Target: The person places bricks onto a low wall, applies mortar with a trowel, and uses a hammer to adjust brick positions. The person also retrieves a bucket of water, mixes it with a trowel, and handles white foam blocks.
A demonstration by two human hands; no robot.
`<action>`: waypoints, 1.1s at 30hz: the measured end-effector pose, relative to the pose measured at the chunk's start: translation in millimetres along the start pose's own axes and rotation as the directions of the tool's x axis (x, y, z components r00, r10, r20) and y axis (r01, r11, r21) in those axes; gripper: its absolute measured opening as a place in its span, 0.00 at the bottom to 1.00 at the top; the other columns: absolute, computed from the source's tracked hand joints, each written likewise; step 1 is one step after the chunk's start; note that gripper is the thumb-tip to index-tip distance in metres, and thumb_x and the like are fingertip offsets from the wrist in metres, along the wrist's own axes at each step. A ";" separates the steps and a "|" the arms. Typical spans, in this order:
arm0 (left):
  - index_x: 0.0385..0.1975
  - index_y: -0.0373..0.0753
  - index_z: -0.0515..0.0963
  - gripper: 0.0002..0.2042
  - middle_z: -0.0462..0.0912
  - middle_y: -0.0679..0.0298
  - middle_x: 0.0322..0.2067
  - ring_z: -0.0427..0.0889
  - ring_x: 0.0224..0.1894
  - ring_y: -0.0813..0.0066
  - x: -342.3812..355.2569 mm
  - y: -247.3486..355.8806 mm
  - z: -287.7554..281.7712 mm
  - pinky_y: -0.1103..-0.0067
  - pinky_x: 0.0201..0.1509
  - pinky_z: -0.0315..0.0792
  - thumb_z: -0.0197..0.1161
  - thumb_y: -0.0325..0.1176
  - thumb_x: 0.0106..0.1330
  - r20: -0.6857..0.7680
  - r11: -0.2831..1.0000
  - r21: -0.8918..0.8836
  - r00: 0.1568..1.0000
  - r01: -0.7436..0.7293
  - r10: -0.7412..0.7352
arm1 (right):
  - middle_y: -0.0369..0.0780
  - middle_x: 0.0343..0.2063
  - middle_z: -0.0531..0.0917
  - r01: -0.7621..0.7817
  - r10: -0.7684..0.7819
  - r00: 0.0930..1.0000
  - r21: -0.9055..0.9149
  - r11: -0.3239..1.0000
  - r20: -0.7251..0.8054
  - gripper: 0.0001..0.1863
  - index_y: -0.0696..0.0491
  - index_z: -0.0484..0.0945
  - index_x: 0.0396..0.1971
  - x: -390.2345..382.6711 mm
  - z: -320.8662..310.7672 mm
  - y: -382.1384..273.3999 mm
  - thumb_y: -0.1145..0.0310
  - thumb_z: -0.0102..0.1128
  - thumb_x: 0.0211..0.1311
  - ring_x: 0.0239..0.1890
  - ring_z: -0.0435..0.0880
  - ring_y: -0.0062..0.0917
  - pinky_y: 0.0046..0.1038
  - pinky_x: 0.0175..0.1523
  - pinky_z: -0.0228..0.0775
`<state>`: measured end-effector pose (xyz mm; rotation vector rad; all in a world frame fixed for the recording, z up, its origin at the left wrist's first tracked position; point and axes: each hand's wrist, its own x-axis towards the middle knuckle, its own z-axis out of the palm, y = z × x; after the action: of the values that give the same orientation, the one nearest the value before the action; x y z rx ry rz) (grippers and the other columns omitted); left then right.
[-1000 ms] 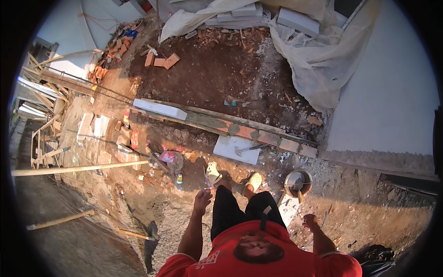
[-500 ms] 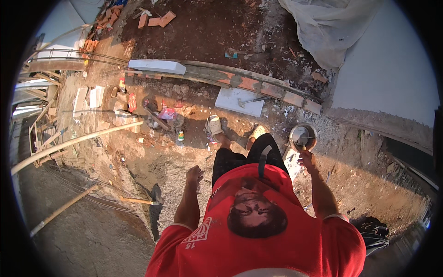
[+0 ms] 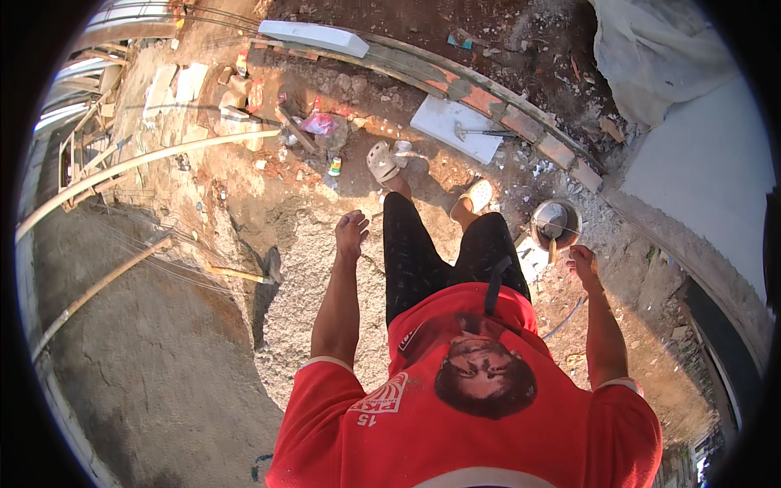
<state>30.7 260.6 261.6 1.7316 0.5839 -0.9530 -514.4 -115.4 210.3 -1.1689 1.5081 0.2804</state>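
My right hand (image 3: 583, 266) is empty, its fingers loosely bent, just to the right of a round metal bucket (image 3: 572, 218). A trowel with a grey blade (image 3: 551, 218) rests inside the bucket, its wooden handle (image 3: 552, 250) sticking out over the near rim. A small gap separates my fingers from that handle. My left hand (image 3: 351, 234) hangs empty beside my left leg, fingers slightly curled and apart, touching nothing.
A hammer (image 3: 480, 132) lies on a white block (image 3: 457, 130) before a low brick course (image 3: 480, 99). Another white block (image 3: 314, 37) sits farther left. A bamboo pole (image 3: 146, 168) and a long-handled tool (image 3: 237, 275) are at left. Rubble and litter cover the ground.
My right hand has come off the trowel handle and moved right, leaving the trowel in the bucket. My left hand has swung forward. My feet are farther apart and the view has shifted.
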 end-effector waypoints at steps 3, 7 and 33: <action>0.56 0.31 0.73 0.23 0.82 0.52 0.48 0.80 0.55 0.58 70.0 8.7 12.7 0.68 0.53 0.75 0.63 0.41 0.69 0.015 0.862 0.446 0.965 -0.240 0.261 | 0.33 0.36 0.82 -0.099 0.098 0.994 -0.033 0.994 -0.039 0.13 0.49 0.79 0.51 -7.0 -22.5 22.4 0.62 0.54 0.73 0.31 0.86 0.21 0.25 0.30 0.76; 0.64 0.29 0.66 0.41 0.71 0.36 0.57 0.69 0.60 0.39 150.3 23.9 30.5 0.58 0.64 0.67 0.75 0.43 0.53 0.154 0.325 0.850 0.786 -0.414 0.598 | 0.37 0.38 0.84 0.004 -0.006 1.000 -0.271 0.963 -0.007 0.11 0.51 0.81 0.46 -23.4 -36.8 68.8 0.66 0.58 0.66 0.37 0.85 0.26 0.29 0.37 0.77; 0.43 0.34 0.80 0.17 0.86 0.51 0.33 0.87 0.38 0.54 171.4 8.4 99.7 0.65 0.41 0.77 0.71 0.35 0.58 0.559 0.250 0.669 0.696 -0.700 0.450 | 0.39 0.39 0.84 0.113 -0.106 0.994 -0.361 0.926 0.038 0.12 0.54 0.82 0.43 -44.0 1.6 90.1 0.70 0.62 0.60 0.38 0.85 0.29 0.30 0.41 0.78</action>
<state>102.3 154.7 109.8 2.3510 -0.9250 -0.9115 -589.8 -49.2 209.9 -1.5332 1.4040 0.5081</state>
